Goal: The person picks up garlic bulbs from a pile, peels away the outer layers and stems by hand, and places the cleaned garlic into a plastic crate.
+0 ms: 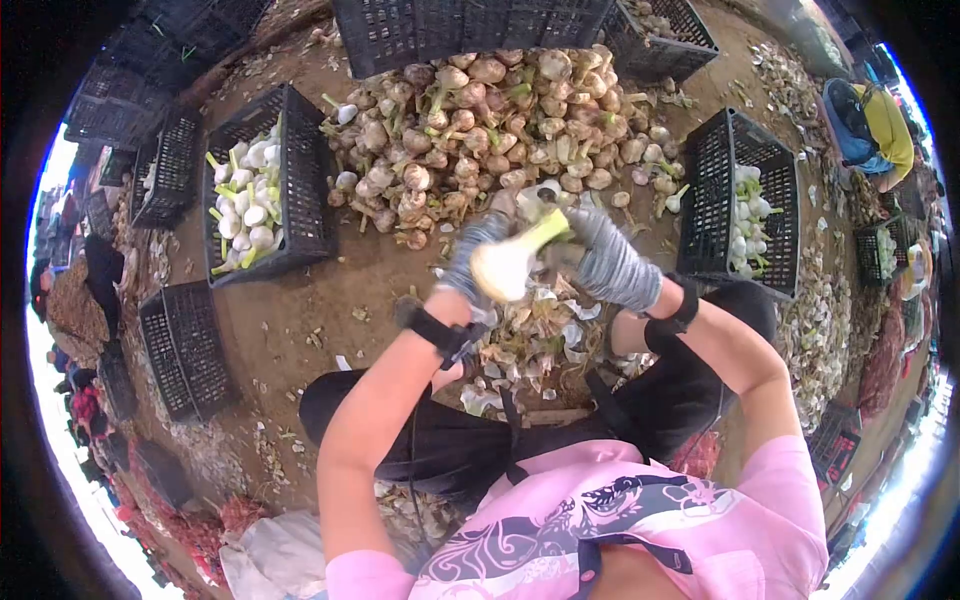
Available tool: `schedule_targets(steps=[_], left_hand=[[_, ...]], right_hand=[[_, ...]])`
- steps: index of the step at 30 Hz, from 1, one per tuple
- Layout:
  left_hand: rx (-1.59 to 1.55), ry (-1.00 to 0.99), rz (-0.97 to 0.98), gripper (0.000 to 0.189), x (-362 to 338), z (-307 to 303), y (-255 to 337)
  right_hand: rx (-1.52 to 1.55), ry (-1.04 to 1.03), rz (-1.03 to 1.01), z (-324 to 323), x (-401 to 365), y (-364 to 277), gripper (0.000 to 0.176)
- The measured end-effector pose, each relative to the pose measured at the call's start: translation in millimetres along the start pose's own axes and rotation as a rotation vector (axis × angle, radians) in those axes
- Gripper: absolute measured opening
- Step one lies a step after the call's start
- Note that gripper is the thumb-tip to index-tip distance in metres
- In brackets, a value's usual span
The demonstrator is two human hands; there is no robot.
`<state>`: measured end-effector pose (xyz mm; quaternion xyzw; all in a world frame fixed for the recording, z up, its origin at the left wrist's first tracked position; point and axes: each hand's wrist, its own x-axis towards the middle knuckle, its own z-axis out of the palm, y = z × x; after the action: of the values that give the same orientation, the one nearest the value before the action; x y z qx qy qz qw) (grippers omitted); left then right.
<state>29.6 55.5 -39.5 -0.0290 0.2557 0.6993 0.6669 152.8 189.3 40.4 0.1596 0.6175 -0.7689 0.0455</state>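
A garlic bulb [503,271], white and blurred by motion, is in front of me between my hands, its green-yellow stem [548,228] slanting up to the right. My right hand [612,262], in a grey glove, is closed at the stem end. My left hand [470,252], also gloved in grey, is close behind the bulb, which partly hides it; its fingers are blurred. Just beyond the hands lies a heap of unpeeled garlic [480,130], brownish with dry skins. Shed garlic skins [530,345] litter the ground below my hands.
Black crates of cleaned white garlic stand left [305,190] and right [706,200]. Another black crate [470,35] borders the heap's far side, and an upright one [187,350] sits at lower left. Someone in a yellow garment [887,130] is at far right.
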Motion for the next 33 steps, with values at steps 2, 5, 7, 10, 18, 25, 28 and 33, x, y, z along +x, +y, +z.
schedule_targets(steps=[2, 5, 7, 10, 18, 25, 28, 33], left_hand=[[0.913, 0.202, 0.249, 0.050, -4, 29, -5], [0.271, 0.593, 0.252, 0.043, -3, 31, -2], [0.362, 0.579, 0.539, 0.040, -19, 45, -1], [0.765, 0.344, 0.615, 0.044, -8, 47, -15], [0.812, 0.348, 0.687, 0.046, -13, 59, -5], [0.790, 0.331, 0.598, 0.039, -20, 68, 2], [0.581, 0.305, 0.474, 0.037, -26, 71, 9], [0.172, 0.087, 0.208, 0.042, -25, 56, 26]], right_hand=[[-0.116, 0.059, -0.093, -4, 5, 23, 0.027], [-0.020, 0.206, -0.077, -13, 11, 25, 0.028], [0.024, 0.279, -0.021, -16, 11, 19, 0.027], [-0.257, 0.349, -0.061, -25, 14, 28, 0.023], [0.100, 0.271, -0.080, -11, 14, 13, 0.035], [0.178, 0.212, 0.102, -22, 6, -3, 0.037], [0.282, 0.209, 0.142, -42, 8, 6, 0.038], [0.198, 0.070, -0.014, -44, 6, 7, 0.030]])
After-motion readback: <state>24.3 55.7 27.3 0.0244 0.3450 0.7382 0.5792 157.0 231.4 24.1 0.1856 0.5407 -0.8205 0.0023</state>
